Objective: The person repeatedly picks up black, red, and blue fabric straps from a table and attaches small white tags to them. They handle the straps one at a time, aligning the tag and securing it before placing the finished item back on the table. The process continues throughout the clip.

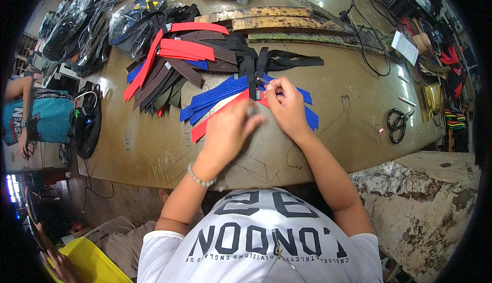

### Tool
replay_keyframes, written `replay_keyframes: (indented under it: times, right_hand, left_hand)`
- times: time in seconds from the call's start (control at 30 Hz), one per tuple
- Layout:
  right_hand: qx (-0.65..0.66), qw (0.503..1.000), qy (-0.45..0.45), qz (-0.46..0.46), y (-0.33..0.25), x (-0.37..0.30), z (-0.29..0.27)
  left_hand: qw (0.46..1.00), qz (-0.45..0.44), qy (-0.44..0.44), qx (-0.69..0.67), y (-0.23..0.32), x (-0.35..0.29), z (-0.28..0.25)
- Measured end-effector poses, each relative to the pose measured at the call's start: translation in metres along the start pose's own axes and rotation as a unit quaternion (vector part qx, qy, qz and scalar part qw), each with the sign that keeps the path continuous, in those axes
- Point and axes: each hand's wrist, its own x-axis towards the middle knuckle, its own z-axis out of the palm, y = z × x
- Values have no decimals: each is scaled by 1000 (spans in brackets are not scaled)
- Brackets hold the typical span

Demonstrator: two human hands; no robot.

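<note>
My right hand point(286, 106) is over a small bundle of stitched fabric strips, with thumb and fingertips pinched together beside the black straps. Whatever lies between those fingertips is too small to make out. Blurred by motion, my left hand point(228, 127) hovers at the near left side of the bundle, and its fingers are partly smeared. The bundle has blue strips point(218, 97), a red strip point(201, 130) and a pale one between them. A black strap point(250, 70) runs up from its middle, and looser black straps point(294, 59) trail to the right.
At the far left a pile of red, brown and black strips point(177, 52) lies near plastic-wrapped packs point(136, 27). Long worn wooden bars point(287, 24) cross the back. Black scissors point(397, 124), a marker point(407, 101) and a black cable point(363, 52) are right. Another person's arm point(18, 88) shows left.
</note>
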Motion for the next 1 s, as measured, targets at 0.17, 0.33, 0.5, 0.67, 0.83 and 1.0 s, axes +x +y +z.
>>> replay_keyframes:
  times: [0.17, 0.33, 0.5, 0.67, 0.83, 1.0]
  right_hand:
    - [122, 988, -57, 77, -14, 2, -10]
    - [508, 837, -71, 191, -25, 23, -65]
    - [641, 737, -100, 191, -25, 28, -74]
    - [268, 953, -113, 87, -23, 13, -28]
    - [178, 977, -65, 94, -9, 10, -7]
    - [81, 994, -67, 30, -8, 2, -8]
  left_hand:
    - [974, 151, 74, 150, -34, 21, 17]
    - [913, 179, 8, 366, -28, 12, 16]
    - [986, 131, 101, 6, -16, 25, -6]
    - [986, -23, -40, -158, -20, 43, -3]
    - [992, -35, 29, -117, -30, 40, 16]
    - [988, -31, 11, -148, -38, 37, 13]
